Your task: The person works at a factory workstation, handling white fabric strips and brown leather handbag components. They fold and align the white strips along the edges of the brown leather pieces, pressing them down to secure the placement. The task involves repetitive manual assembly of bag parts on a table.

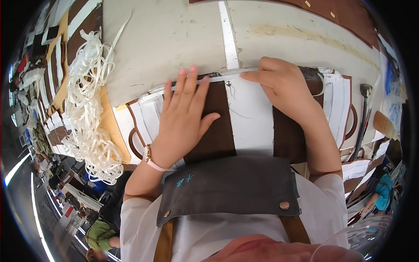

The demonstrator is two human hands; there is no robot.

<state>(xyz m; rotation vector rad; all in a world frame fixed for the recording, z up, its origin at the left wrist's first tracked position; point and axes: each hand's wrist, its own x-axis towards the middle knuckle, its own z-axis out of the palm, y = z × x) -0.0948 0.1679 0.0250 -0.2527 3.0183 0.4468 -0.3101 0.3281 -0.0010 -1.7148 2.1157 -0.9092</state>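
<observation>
Brown-and-white panel piece (227, 126) lies flat at the near edge of the grey worktable (174, 30), directly in front of the person, its lower part hidden under the dark grey apron bib (231, 185). White strip (218, 77) runs along the panel's far edge. Left hand (183, 118) lies palm down, fingers spread flat on the brown section, fingertips touching the strip; it presses, grasps nothing. Right hand (279, 85) curls at the strip's right end, index finger laid along it; thumb is hidden, so can't tell if it pinches the strip or only presses. Small metal stud (228, 83) sits between the 2 hands, with a loose thread trailing from it. Pink-strap watch (149, 158) on the left wrist, face too small to read. More white and brown pieces (336, 100) are stacked under and right of the panel, edges only partly visible. Tangled heap of white strips (89, 105) to the left, on a tan sheet (111, 126). White tape line (229, 35) crosses the table top away from the person. Dark-handled tool (363, 113) stands at far right, its head blurred by the lens rim. Turquoise mark on the apron bib, 2 copper snaps (284, 205) at its corners. Another person in a teal top (384, 192) at the lower right, largely cut off.
</observation>
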